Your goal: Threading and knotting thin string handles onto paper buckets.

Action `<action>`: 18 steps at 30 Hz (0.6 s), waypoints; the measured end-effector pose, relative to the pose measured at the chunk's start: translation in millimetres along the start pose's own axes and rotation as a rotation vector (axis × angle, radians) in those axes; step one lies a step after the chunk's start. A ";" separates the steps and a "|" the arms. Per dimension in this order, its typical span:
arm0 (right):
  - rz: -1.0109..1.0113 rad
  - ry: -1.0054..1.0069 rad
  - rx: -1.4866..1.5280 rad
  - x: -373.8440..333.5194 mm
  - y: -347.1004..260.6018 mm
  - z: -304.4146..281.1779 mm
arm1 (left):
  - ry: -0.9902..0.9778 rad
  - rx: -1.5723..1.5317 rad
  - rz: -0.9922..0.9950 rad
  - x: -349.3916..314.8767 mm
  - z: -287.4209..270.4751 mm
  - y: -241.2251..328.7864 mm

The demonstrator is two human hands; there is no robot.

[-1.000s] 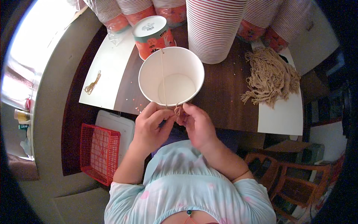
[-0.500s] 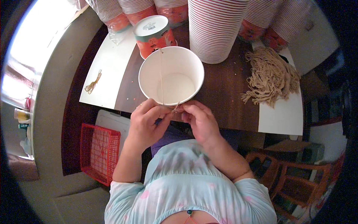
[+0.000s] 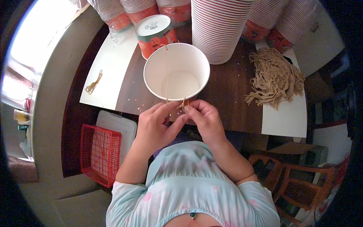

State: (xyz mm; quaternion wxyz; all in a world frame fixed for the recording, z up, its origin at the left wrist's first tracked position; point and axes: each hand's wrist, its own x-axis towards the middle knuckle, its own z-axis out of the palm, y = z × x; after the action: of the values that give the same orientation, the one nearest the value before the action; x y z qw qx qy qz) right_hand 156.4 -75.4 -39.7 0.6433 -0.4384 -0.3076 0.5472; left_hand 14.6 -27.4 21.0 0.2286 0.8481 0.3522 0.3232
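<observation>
A white paper bucket (image 3: 181, 81) stands at the table's near side, its open mouth toward me. A thin beige string (image 3: 166, 75) runs from a hole at the far rim across the mouth to the near rim. At that near rim my right hand (image 3: 207, 123) pinches a small loop or knot of the string between thumb and forefinger. My left hand (image 3: 153, 123) is beside it, closed around the string, forefinger against it and thumb under the knot. The fingers partly hide the knot and the near hole.
An upturned orange-and-green bucket (image 3: 154, 41) sits behind. A tall stack of buckets (image 3: 215, 34) rises beside it, with plastic-wrapped stacks (image 3: 174, 13) at the back. Strings lie heaped (image 3: 276, 77) on the right, with a small cord bundle (image 3: 93, 83) on the left. A red basket (image 3: 101, 155) stands lower left.
The bucket has shifted slightly to the right and away from me. Both hands have moved a little right, and the left thumb has spread farther from its forefinger.
</observation>
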 end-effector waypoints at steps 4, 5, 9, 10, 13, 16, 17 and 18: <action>-0.011 -0.027 -0.002 0.5 6.3 -0.6 | -0.048 -0.124 -0.167 0.0 8.5 -6.3; -0.012 -0.027 -0.002 1.2 8.3 -1.8 | -0.047 -0.124 -0.166 0.1 11.7 -7.3; -0.033 -0.005 -0.076 0.7 5.8 -5.0 | -0.023 -0.287 -0.228 0.8 16.5 -10.4; -0.032 0.002 -0.095 0.2 3.6 -5.4 | -0.029 -0.258 -0.201 0.7 16.1 -11.8; -0.005 -0.002 -0.063 1.7 1.7 -7.5 | -0.029 -0.337 -0.214 -1.5 18.1 -16.0; -0.034 -0.004 -0.056 3.0 5.0 -8.9 | 0.019 -0.361 -0.162 -2.1 20.2 -19.3; -0.034 -0.005 -0.055 3.3 5.0 -8.5 | 0.019 -0.361 -0.161 -2.2 19.5 -18.6; -0.046 0.000 -0.049 3.6 5.0 -7.9 | 0.021 -0.389 -0.191 -2.6 18.6 -17.3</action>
State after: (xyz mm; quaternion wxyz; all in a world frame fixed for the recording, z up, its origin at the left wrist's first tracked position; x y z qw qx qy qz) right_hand 162.0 -73.6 -47.8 0.6449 -0.4469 -0.3309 0.5244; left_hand 18.7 -21.1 -3.4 0.4139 0.7474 0.3641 0.3708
